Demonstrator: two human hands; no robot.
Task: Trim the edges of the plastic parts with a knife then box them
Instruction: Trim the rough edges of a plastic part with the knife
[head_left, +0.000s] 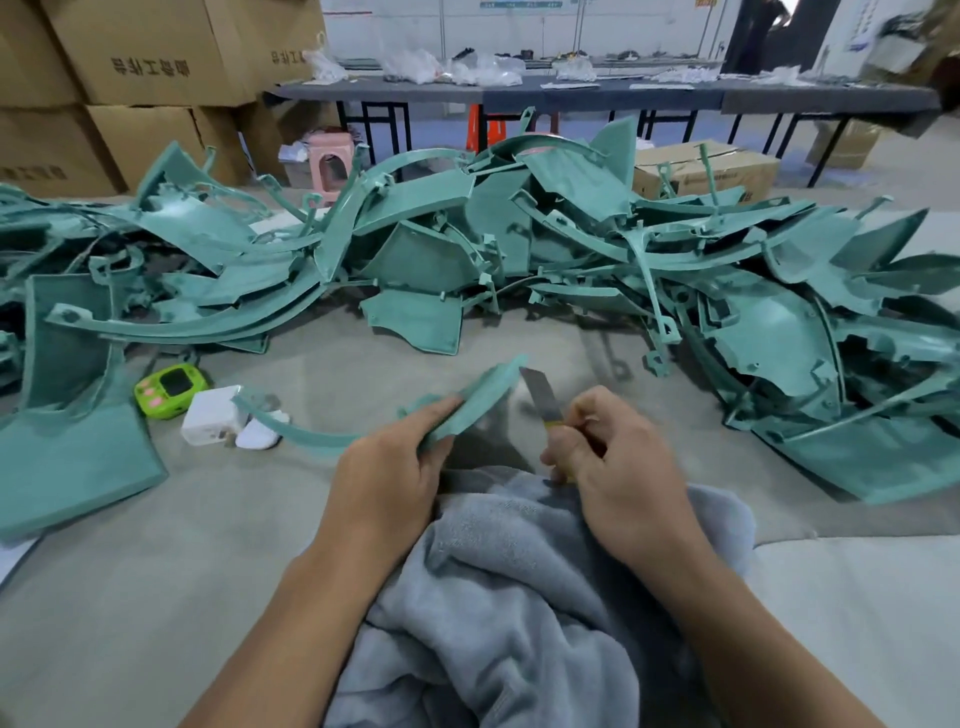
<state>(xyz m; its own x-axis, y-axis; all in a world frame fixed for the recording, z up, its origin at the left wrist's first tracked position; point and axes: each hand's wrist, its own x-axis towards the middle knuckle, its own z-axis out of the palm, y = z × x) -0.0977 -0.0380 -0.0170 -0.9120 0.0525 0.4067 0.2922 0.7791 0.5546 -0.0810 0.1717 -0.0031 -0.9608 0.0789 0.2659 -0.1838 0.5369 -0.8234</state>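
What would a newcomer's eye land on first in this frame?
First, the big tangled pile of teal plastic pieces heaped across the far side of the table, from edge to edge. Next, at centre in front of it, the left hand holds a curved teal part, and the right hand holds a knife with its blade up by the part's far end. A grey towel lies bunched under both wrists.
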